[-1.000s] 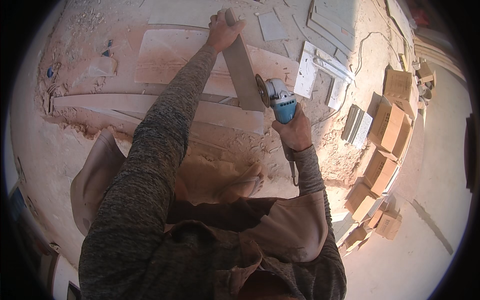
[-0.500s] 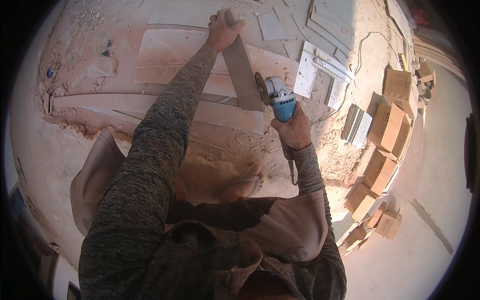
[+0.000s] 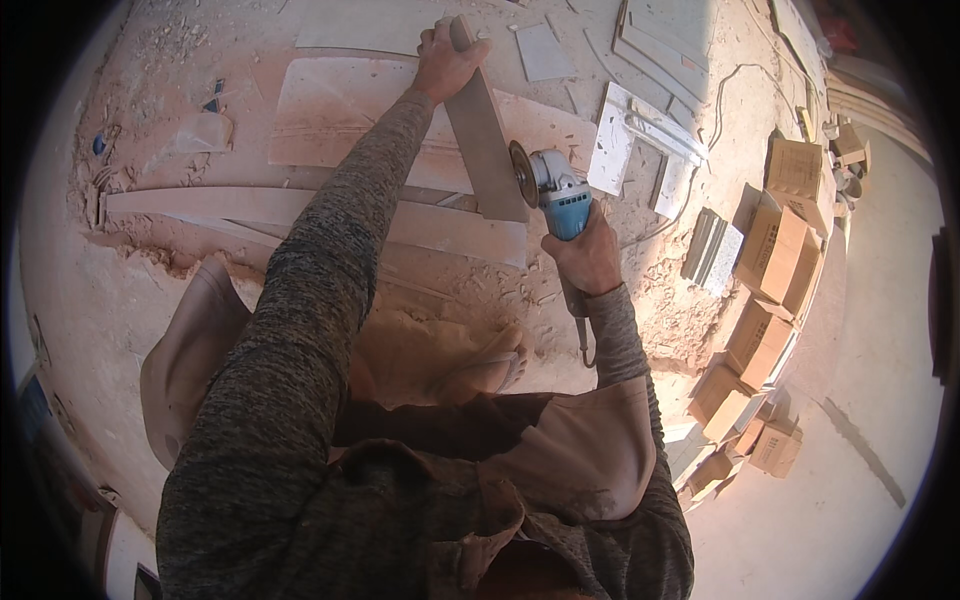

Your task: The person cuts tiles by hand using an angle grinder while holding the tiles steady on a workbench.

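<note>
Long flat grey-brown strip of rigid sheet material: it lies ahead of the person, slanting from its far end at upper left to its near end at lower right, above a broad pale board with reddish dust. The left hand has its grip clamped across the strip's far end, fingers over the left side and thumb toward the right. The right hand has its grip closed around the blue-bodied angle grinder with a silvery metal head. The grinder's thin round dark disc stands beside the strip's right edge, near its lower end; whether the two touch cannot be told.

Left of the near end, a long narrow pale strip runs beneath the left forearm in its mottled dark grey sleeve. Beyond the grinder, to the right, lie white flat cut pieces, and nearer, a small stack of grey speckled slabs. Brown cardboard boxes line the right side. A bare-toed foot rests on the dusty floor below the hands.
</note>
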A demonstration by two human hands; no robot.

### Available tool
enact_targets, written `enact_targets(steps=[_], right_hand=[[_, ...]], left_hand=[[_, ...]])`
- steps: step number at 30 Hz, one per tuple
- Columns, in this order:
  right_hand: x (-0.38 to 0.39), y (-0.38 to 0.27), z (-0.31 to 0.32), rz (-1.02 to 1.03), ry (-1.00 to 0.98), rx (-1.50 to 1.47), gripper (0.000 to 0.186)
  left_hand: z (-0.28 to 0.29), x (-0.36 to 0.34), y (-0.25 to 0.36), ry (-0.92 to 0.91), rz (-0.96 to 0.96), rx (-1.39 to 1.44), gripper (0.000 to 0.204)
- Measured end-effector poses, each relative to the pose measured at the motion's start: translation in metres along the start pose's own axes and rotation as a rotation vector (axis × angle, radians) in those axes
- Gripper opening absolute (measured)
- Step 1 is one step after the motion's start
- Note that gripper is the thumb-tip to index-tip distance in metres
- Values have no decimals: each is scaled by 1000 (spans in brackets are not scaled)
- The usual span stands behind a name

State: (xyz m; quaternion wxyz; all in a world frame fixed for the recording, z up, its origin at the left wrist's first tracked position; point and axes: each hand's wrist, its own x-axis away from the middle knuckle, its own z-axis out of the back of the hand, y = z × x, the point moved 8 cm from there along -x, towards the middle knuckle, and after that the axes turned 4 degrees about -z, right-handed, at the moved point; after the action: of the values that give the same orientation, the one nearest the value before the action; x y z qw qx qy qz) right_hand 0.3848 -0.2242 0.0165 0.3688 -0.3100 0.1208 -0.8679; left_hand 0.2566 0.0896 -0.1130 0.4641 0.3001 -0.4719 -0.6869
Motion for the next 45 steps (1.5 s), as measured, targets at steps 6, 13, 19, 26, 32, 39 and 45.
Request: enact_targets(steps=[6,13,19,26,32,39,45], right_hand=[[-2,1,-1,10,-1,-9,62],[-4,-1,0,-11,-10,-8,62],[-5,-5,1,1,-7,-7,63],[-7,-6,1,8,-11,-38,63],[-9,-7,0,8,-11,-42,64],[-10,-11,1,3,-5,-66,63],[-11,-12,1,7,7,-71,61]], left_hand=[[-2,-1,-2,9,-12,-14,100],[1,-1,-1,77,-34,-92,92],[1,0,-1,71,-20,-79,93],[1,2,4,-2,-1,7,99],[1,2,3,-1,-4,-3,98],[2,1,2,12,-6,-7,99],[1,0,1,8,1,-13,99]])
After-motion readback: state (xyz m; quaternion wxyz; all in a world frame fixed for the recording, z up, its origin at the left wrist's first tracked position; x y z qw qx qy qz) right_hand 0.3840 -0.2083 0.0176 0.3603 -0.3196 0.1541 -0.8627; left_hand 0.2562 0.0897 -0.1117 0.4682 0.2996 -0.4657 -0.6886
